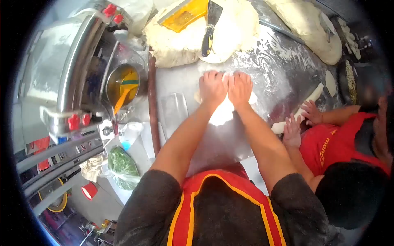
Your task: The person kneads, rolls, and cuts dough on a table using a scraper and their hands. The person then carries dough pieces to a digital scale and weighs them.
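Flour streaks the table; my left hand and right hand curl over dough, gripping or not, I can't tell from here.

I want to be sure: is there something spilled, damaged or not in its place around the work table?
Nothing looks clearly damaged. White powder, probably flour, is streaked across the table beside the big dough, like a spill. A yellow tool and black-handled scraper lie on that dough, perhaps misplaced.
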